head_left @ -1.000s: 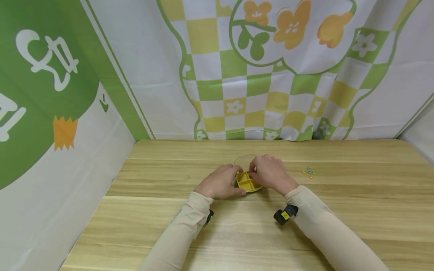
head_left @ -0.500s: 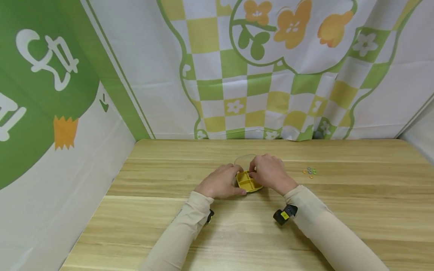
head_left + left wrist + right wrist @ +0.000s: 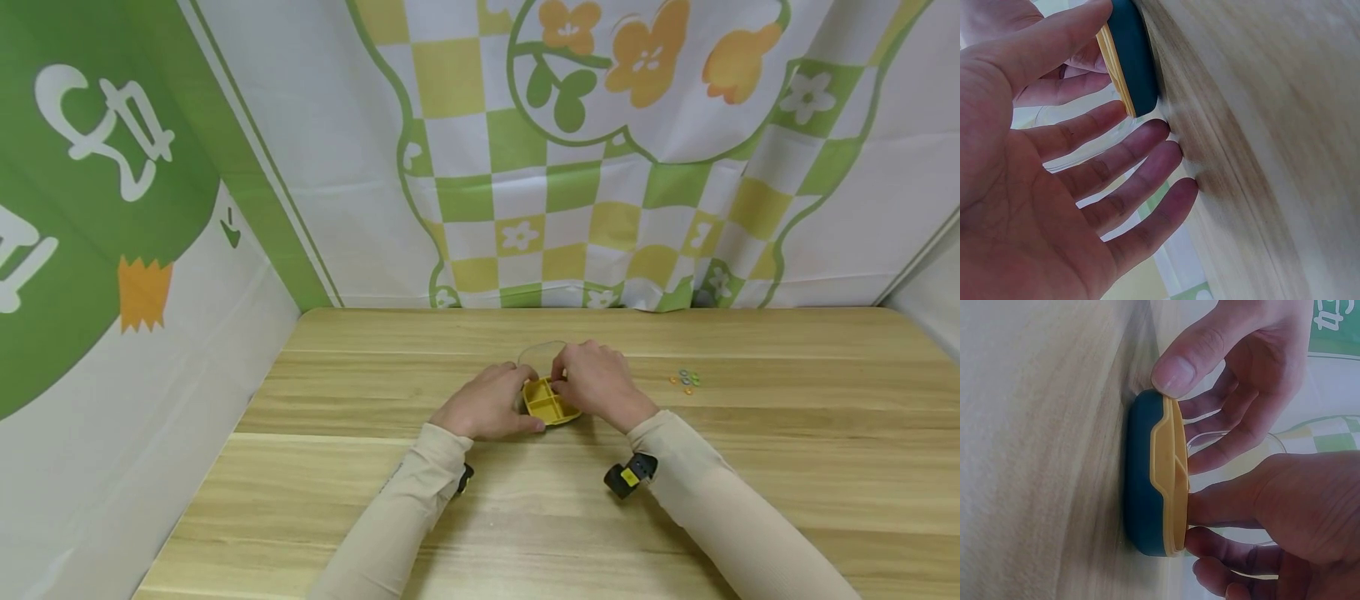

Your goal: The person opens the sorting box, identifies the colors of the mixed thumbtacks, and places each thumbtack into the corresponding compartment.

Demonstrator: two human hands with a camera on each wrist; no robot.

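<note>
A small pill box has a yellow insert split into compartments and a dark teal base. Its clear lid stands raised behind it. From the left, my left hand holds the box, thumb on the near edge and index finger at the far side; the other fingers spread toward the table in the left wrist view. My right hand is curled over the box's right side, thumb and finger dipping into a back compartment. I cannot tell whether those fingertips pinch something.
Several tiny orange, grey-blue and green rings lie on the wooden table to the right of the right hand. A patterned curtain hangs behind the table's far edge, and another cloth runs along the left.
</note>
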